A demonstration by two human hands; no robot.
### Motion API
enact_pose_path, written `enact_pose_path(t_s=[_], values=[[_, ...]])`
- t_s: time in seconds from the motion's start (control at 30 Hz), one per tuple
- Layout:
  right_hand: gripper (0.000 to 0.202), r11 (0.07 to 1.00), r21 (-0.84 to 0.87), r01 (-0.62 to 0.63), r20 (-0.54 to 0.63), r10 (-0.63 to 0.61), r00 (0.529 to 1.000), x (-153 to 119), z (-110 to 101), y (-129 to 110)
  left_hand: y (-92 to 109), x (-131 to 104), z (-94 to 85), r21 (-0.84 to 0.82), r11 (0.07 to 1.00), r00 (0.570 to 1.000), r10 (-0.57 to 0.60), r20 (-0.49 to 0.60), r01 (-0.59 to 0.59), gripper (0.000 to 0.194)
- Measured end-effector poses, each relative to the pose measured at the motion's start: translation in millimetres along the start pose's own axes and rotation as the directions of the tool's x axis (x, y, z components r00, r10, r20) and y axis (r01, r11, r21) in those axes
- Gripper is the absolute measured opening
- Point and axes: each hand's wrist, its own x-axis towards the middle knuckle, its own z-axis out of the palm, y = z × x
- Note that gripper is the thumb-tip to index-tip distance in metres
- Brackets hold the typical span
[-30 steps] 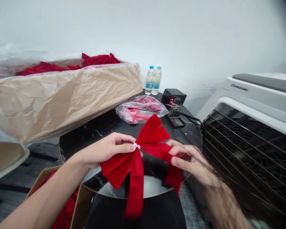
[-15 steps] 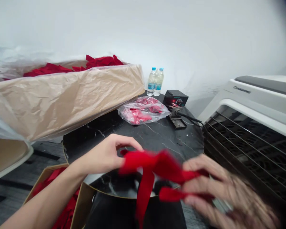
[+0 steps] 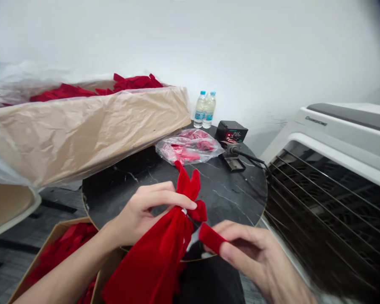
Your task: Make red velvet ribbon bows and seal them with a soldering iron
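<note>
My left hand (image 3: 155,207) pinches a red velvet bow (image 3: 158,253) at its gathered middle, where a small white tie shows under the fingertips. Wide red tails hang from there toward the lower left, and smaller loops stick up above the fingers. In my right hand (image 3: 243,249), a short red velvet strip (image 3: 211,238) is held between thumb and fingers, its free end pointing at the bow's middle. Both hands are over the near edge of the round black marbled table (image 3: 234,194).
A plastic-lined carton (image 3: 91,135) of red bows is at the left. Beyond my hands are a plastic bag of red pieces (image 3: 190,147), two bottles (image 3: 204,109) and a black control box (image 3: 232,131). An open box (image 3: 60,228) stands lower left, a white-framed appliance (image 3: 335,160) right.
The bow has turned, so its tails now spread to the lower left. My right hand has moved left and closer to my left hand, with the short strip now pointing at the middle.
</note>
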Motion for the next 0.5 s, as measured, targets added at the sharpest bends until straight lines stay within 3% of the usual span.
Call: enact_pose_path(t_s=[0.1, 0.2, 0.3, 0.4, 0.5], values=[[0.023, 0.979, 0.205, -0.017, -0.097, 0.038, 0.995, 13.1, 22.7, 10.6, -1.1, 2.1, 1.3, 0.08, 0.987, 0.984, 0.128, 0.125, -0.138, 0.027], [0.02, 0.963, 0.269, 0.024, -0.168, 0.022, 0.985, 18.5, 32.1, 15.1, -5.7, 6.7, -0.8, -0.063, 0.998, 0.992, 0.008, 0.124, 0.0, 0.033], [0.013, 0.969, 0.239, 0.065, -0.223, -0.011, 0.975, 19.2, 31.3, 14.0, -9.3, 10.8, -1.5, -0.189, 0.971, 0.986, -0.129, 0.103, 0.147, 0.018], [0.011, 0.973, 0.214, 0.082, -0.257, -0.025, 0.966, 20.6, 29.7, 14.9, -9.6, 12.9, 0.8, -0.361, 0.905, 0.974, -0.212, 0.081, 0.227, 0.04], [0.011, 0.96, 0.256, 0.115, -0.29, -0.037, 0.956, 24.2, 30.3, 22.0, -9.2, 14.1, 3.0, -0.456, 0.832, 0.947, -0.305, 0.102, 0.317, 0.045]])
